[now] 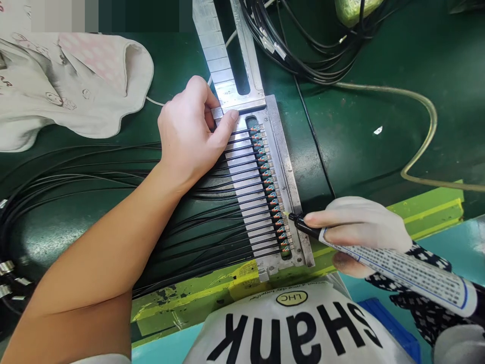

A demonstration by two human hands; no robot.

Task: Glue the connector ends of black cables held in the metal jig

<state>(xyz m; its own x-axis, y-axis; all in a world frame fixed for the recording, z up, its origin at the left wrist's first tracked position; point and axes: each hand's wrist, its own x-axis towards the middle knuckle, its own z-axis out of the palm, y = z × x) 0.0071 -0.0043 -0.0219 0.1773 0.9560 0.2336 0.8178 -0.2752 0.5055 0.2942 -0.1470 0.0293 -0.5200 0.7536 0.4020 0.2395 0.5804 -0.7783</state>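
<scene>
While left grip [193, 134] pinched steel bar [246, 105] at jig's [288, 167] top end, right grip [356, 227] sat narrow on marker pen [394, 265]; black cables [212, 222] already filled slots end to end.

A: What's printed on the white sack [291, 333] at the bottom of the view?

B: Big black letters are running across it upside down, spelling "Shank".

A: Is anything else showing on it?

B: A yellow oval [287, 298] is sitting beyond the word, carrying "LHC" in black. A small line of print is also curving along the sack's far edge, ending in "day together". The rest of that line is too small for me.

A: And the marker [397, 270]?

B: Its barrel is carrying rows of tiny dark print inside a blue outline, but none of it is coming out readable.
</scene>
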